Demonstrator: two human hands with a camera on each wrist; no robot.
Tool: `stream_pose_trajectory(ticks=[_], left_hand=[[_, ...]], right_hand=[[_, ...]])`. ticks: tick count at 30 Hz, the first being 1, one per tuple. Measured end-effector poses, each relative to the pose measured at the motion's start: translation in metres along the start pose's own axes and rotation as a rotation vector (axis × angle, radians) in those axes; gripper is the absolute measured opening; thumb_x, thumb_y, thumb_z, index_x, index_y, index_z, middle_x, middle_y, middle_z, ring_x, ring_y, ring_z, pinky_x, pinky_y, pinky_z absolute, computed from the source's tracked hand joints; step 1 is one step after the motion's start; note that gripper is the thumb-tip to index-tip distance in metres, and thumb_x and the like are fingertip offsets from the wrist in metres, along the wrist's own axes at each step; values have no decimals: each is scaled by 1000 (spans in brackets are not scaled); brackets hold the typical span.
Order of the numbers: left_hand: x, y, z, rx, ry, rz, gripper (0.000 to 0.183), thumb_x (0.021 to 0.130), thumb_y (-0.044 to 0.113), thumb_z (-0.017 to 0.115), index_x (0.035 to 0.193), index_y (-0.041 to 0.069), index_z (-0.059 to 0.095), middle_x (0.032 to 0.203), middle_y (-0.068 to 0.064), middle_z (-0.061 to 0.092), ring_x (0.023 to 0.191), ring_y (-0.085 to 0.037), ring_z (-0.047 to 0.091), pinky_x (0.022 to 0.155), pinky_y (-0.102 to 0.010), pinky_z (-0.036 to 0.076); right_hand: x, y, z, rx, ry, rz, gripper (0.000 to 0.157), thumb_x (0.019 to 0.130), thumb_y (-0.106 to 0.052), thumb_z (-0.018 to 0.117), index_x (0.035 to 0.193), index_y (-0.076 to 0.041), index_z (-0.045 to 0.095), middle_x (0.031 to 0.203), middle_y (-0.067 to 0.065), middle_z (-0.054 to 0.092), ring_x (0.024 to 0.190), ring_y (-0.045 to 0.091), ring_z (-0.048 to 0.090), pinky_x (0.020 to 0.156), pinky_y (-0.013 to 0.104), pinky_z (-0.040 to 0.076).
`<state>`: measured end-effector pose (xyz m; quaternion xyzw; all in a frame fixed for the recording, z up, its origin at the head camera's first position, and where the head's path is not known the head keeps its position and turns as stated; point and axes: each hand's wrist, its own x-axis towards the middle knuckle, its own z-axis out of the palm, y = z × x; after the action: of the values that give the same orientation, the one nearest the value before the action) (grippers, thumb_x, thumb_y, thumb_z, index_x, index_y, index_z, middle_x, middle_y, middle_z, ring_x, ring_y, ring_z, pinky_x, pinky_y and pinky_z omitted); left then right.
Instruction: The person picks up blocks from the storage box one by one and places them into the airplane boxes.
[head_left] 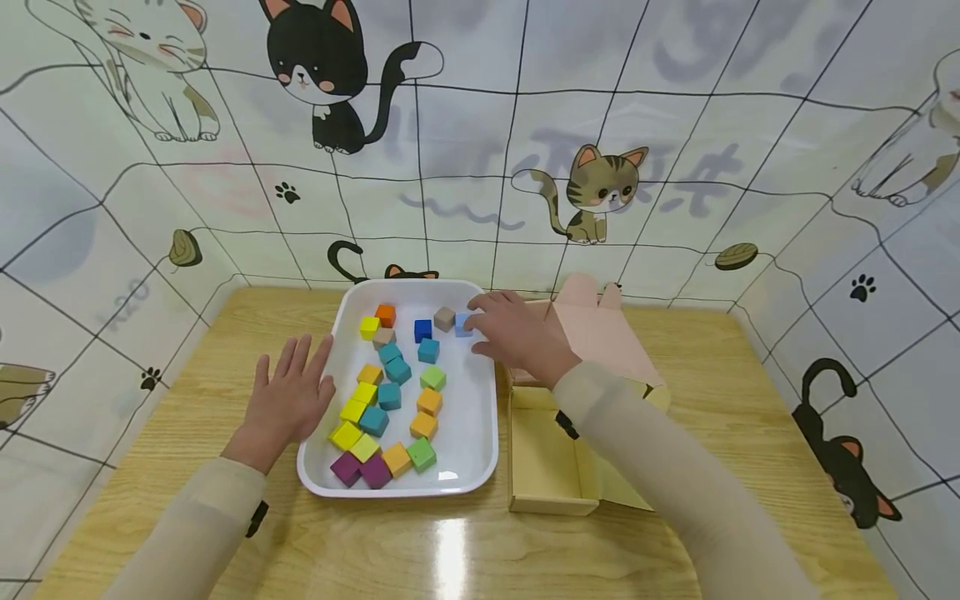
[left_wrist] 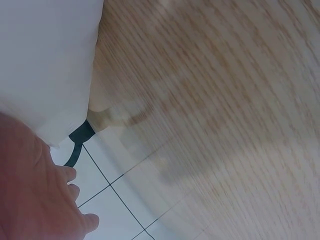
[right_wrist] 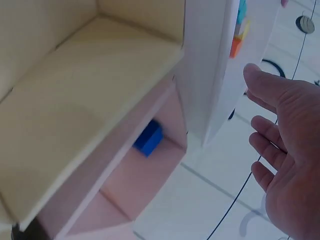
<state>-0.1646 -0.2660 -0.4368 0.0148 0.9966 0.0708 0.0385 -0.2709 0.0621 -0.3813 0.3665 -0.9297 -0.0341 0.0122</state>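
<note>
My left hand (head_left: pixel 288 400) lies at the left rim of a white tray (head_left: pixel 467 417), its fingers spread and straight, holding nothing. Over the tray's right rim reaches my right hand (head_left: pixel 525 337), fingertips at a light blue cube (head_left: pixel 462 327). In the right wrist view its thumb and fingers stand apart with nothing between them. Beside the light blue cube sit a grey-brown cube (head_left: pixel 444 318) and a dark blue cube (head_left: pixel 423 331). Several more coloured cubes stand in loose rows in the tray, among them teal cubes (head_left: pixel 389 396), yellow cubes (head_left: pixel 346 436) and purple cubes (head_left: pixel 376 471).
An open cardboard box (head_left: pixel 547 450) with a pink lid (head_left: pixel 600 333) stands right of the tray, under my right forearm. Inside the lid's folded part lies a blue cube (right_wrist: pixel 149 137). A cat-patterned sheet (head_left: pixel 465 200) walls the wooden table (head_left: pixel 360 550) at the back and sides.
</note>
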Motion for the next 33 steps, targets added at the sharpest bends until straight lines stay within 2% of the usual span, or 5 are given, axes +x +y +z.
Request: stream_pose_trajectory(ticks=[5,12,22,33], left_hand=[[0,-1,1,3,-2,-1,61,104,35,27,158,17,6,162,-23,7,149,-45,4,117,-68,-4],[0,-2,2,-1,4,4,61,104,35,27,158,17,6,162,-23,7,149,-45,4,117,-68,-4],[-3,2,-2,-2,18,19,60,104,35,27,158,15,10,161,-24,10,149,-46,7,117,-69,0],[-2,0,0,-5,15,15,60,104,35,27,158,15,9,162,-24,9,149,-46,5,117,-69,-2]], right_hand=[[8,-22,6,-4,-19,-92,36,89,-38,70,122,-26,67,141,0,53,134,22,46,116,41,34],[17,-43,20,4,-92,-134,38,88,-38,71,125,-28,66,146,0,50,139,22,42,120,43,30],[23,-49,35,-21,-103,-159,38,90,-37,68,127,-31,64,144,-3,51,138,20,42,120,40,31],[28,-52,42,-1,-110,-170,35,92,-36,66,127,-32,64,141,-4,53,136,19,44,119,41,31]])
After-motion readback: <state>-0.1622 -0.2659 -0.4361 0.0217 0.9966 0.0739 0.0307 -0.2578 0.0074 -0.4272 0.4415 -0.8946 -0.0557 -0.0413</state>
